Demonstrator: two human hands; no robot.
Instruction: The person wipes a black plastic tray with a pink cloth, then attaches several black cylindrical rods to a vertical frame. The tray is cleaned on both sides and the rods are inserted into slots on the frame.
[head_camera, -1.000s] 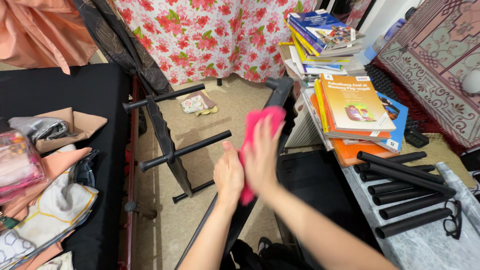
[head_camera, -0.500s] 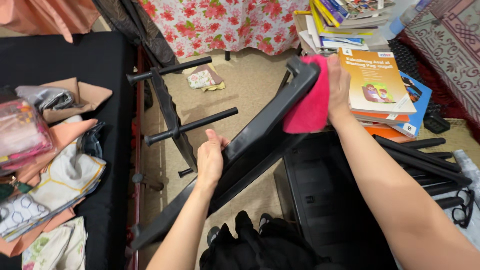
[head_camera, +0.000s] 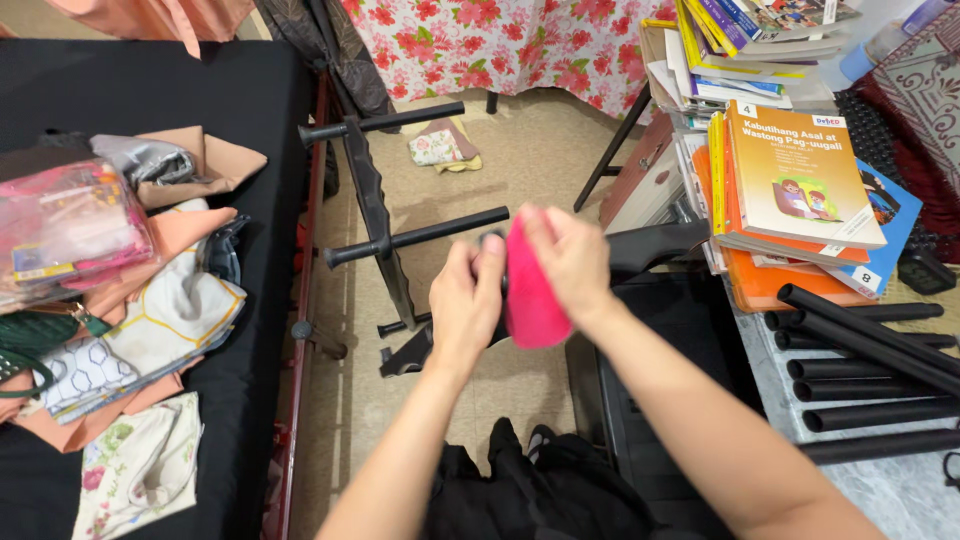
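Our right hand (head_camera: 572, 262) has its fingers curled tight around the pink cloth (head_camera: 530, 300), pressed against the black bar (head_camera: 640, 250). Our left hand (head_camera: 468, 305) grips the bar's near side, fingers closed. If that grip loosens, we judge the bar could swing toward the books (head_camera: 800, 180) just beside it.

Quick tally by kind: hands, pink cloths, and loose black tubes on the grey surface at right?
Hands: 2, left hand and right hand
Pink cloth: 1, pressed between both hands
Black tubes: 6 visible on the grey surface
Total: 9
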